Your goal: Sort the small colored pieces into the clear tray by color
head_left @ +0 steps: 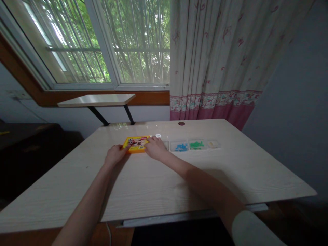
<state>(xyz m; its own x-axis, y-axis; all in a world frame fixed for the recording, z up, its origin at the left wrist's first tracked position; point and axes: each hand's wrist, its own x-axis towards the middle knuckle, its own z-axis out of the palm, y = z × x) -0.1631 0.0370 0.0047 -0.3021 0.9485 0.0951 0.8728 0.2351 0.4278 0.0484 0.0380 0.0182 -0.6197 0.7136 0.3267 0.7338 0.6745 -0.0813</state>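
A flat yellow box with a printed picture on its top lies on the desk. My left hand grips its left side, the thumb resting over the top. At the opposite edge, my right hand holds the box with its fingers on the right side. Just right of that hand stand a clear container with blue pieces and another with green pieces. One more clear container is partly hidden behind my right hand.
A smaller clear container with pale contents ends the row. Behind my right hand lies a small white ring-shaped item. A raised shelf on black supports stands at the desk's back left, and a round dark spot marks the back edge.
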